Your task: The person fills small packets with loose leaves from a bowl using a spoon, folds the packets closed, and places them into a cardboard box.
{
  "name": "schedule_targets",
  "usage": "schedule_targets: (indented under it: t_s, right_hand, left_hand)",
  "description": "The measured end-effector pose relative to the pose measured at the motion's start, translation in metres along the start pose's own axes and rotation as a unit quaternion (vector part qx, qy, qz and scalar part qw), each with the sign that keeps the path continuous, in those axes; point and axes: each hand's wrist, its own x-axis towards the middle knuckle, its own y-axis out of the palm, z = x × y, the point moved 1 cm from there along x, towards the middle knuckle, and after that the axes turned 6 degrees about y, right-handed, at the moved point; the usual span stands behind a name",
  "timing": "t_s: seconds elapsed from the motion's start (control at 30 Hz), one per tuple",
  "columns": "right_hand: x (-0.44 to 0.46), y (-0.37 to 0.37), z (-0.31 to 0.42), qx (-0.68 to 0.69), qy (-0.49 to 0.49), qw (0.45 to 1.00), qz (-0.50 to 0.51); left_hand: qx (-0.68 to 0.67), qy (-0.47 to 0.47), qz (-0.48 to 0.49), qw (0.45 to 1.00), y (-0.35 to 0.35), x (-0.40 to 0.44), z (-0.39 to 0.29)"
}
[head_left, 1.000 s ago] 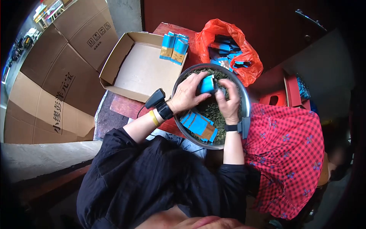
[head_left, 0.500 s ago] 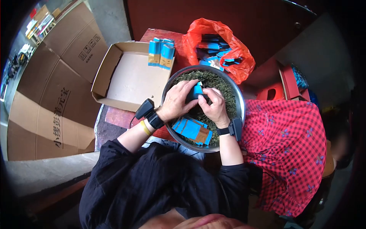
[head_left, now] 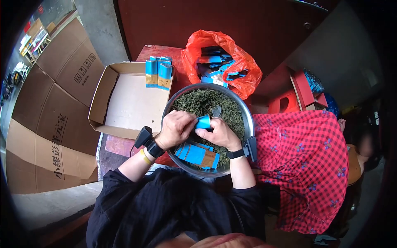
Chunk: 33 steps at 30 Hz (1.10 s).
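Note:
A round metal basin (head_left: 249,124) holds dark green dried leaves (head_left: 198,99). Over the leaves, a small blue packet (head_left: 203,122) is between both hands. My left hand (head_left: 178,127) pinches one end of it, fingers closed. My right hand (head_left: 221,134) is wrapped round the other end. Several flat blue packets with gold-brown ends (head_left: 197,154) lie fanned on the leaves near the basin's front edge. A small clear scoop-like piece (head_left: 216,110) rests on the leaves behind the hands.
Left of the basin is a shallow cardboard box (head_left: 132,103) with several blue-and-gold packets (head_left: 158,73). A red plastic bag (head_left: 244,80) of blue packets stands behind. Checked red cloth (head_left: 302,165) lies right; a large carton (head_left: 53,120) stands left. Part of another person (head_left: 359,159) shows far right.
The view has shifted, so the basin sits lower and further left. The packet has turned from upright to sideways, and my right hand has closed round its end.

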Motion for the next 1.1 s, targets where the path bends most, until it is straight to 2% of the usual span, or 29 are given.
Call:
schedule_targets:
  t_s: [0.1, 0.2, 0.27, 0.3, 0.4, 0.47, 0.6, 0.67, 0.83, 1.1]
  right_hand:
    - [-0.001, 0.002, -0.010, -0.007, 0.037, 0.999, 0.027]
    - [-0.001, -0.001, 0.006, -0.017, 0.008, 1.000, -0.022]
    - [0.001, -0.005, 0.011, -0.057, -0.060, 0.992, -0.091]
    - [0.000, -0.008, 0.010, -0.093, -0.052, 0.991, -0.086]
    - [-0.001, -0.001, 0.008, -0.036, -0.060, 0.991, -0.116]
    - [-0.003, -0.002, 0.005, -0.047, -0.010, 0.998, -0.033]
    - [-0.008, -0.005, -0.002, -0.099, 0.004, 0.995, 0.010]
    - [-0.007, -0.004, 0.008, -0.068, 0.005, 0.998, -0.004]
    - [-0.005, -0.004, 0.020, -0.114, -0.025, 0.987, -0.106]
    - [-0.006, -0.005, 0.021, -0.110, -0.022, 0.989, -0.101]
  left_hand:
    - [-0.009, -0.012, 0.017, 1.000, 0.000, 0.000, -0.001]
    - [-0.027, -0.016, -0.009, 0.999, 0.002, 0.000, 0.000]
    - [-0.055, -0.047, -0.019, 0.997, 0.003, 0.000, 0.001]
    - [-0.056, -0.051, -0.018, 0.997, 0.004, -0.001, 0.003]
    - [-0.067, -0.021, -0.042, 0.997, 0.007, -0.008, 0.007]
    - [-0.063, 0.023, -0.032, 0.997, 0.001, -0.004, 0.004]
    - [-0.038, 0.046, -0.015, 0.998, 0.000, -0.005, -0.003]
    - [-0.046, 0.038, -0.012, 0.998, -0.003, -0.004, -0.002]
    - [-0.081, -0.010, -0.036, 0.996, -0.001, -0.002, 0.000]
    - [-0.076, -0.006, -0.032, 0.997, 0.000, -0.003, 0.001]
